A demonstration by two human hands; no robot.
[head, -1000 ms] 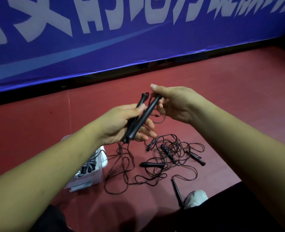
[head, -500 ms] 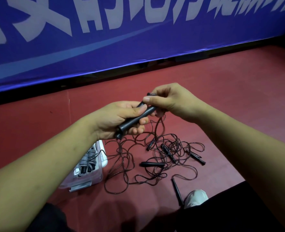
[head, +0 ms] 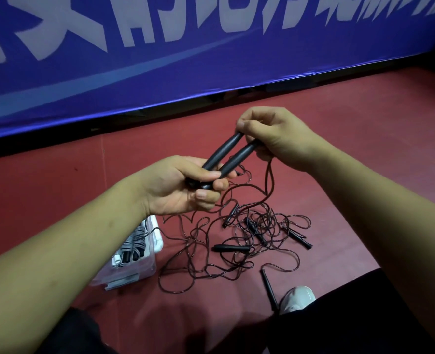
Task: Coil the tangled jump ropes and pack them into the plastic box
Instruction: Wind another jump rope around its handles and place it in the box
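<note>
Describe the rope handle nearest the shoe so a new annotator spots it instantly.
On the red floor, find the white shoe near the bottom. Just left of it lies a thin black handle, nearly upright in frame. Unlike the other floor handles, it lies outside the tangle.

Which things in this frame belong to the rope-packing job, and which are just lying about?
Job:
black handles, gripped by the left hand and right hand
tangled ropes on the floor
plastic box with coiled ropes inside

Just there:
white shoe
blue banner
</note>
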